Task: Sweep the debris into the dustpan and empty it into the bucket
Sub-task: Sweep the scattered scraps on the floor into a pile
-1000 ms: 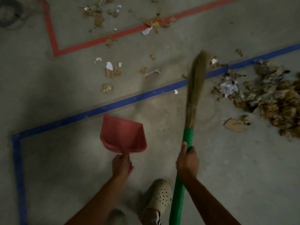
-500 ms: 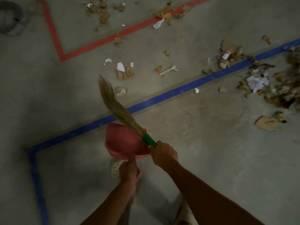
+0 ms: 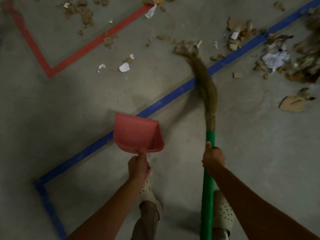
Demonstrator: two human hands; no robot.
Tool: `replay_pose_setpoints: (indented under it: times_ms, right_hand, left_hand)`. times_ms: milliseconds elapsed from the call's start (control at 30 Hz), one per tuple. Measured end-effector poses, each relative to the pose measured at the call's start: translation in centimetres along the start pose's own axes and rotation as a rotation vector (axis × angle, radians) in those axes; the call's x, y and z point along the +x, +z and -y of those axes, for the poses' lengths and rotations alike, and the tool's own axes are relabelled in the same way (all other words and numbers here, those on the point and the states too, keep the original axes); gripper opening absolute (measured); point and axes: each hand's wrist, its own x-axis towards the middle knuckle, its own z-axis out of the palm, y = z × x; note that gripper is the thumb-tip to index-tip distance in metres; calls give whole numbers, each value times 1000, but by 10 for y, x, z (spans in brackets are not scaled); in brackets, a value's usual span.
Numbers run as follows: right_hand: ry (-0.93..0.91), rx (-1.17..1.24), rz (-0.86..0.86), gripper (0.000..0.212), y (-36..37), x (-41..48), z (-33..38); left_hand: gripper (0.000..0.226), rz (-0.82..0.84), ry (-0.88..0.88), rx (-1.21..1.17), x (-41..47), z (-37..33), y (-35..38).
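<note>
Through the head camera, your left hand (image 3: 138, 166) has its fingers curled round the handle of the pink dustpan (image 3: 136, 134), whose pan reaches forward from those fingers over the blue tape line (image 3: 155, 104). Your right hand (image 3: 213, 159) wraps its fingers round the green handle of the broom (image 3: 207, 187), thumb lying up along it. The blurred bristles (image 3: 206, 87) arc ahead of those fingers, across the blue tape line. The main heap of debris (image 3: 277, 58) lies ahead and right of your right fingers. Paper scraps (image 3: 124, 67) lie ahead of your left fingers, near the red tape line (image 3: 86, 49).
</note>
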Motion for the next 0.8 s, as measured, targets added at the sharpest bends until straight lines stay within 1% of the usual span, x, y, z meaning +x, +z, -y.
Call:
replay_pose_setpoints:
  times_ms: [67,133,233,333,367,433,500,600,700,800]
  right_hand:
    - [53,153,-76,57,-21,7,-4]
    - [52,255,-172,54,-37,7,-8]
    - [-29,307,-259,51,-45,-10,-9]
    - [-156,296,-263,58,-42,-39,0]
    - [-209,273,-239,56,-39,-48,4]
    - [-307,176,-174,45,-27,-63,15]
    - [-420,36,-112,39,-9,-74,27]
    - [-583,-242,-3,39,20,-84,51]
    - [-726,-473,128,40,46,-86,76]
    - [-770,-651,221,39,72,-85,103]
  left_hand:
    - [42,36,35,25,-3,-5,13]
    - [44,46,54,67,-7,-10,23]
    - [44,79,77,92,-13,-17,34]
    - [42,88,79,73,-18,-23,37]
    - [41,89,81,68,-18,-25,37]
    - [42,86,84,69,-18,-28,33]
    - [44,74,83,72,-14,-30,25]
    - [44,28,57,59,-4,-34,8]
    - [36,-15,-7,-43,12,-38,-10]
    - [32,-49,-70,-117,28,-42,-26]
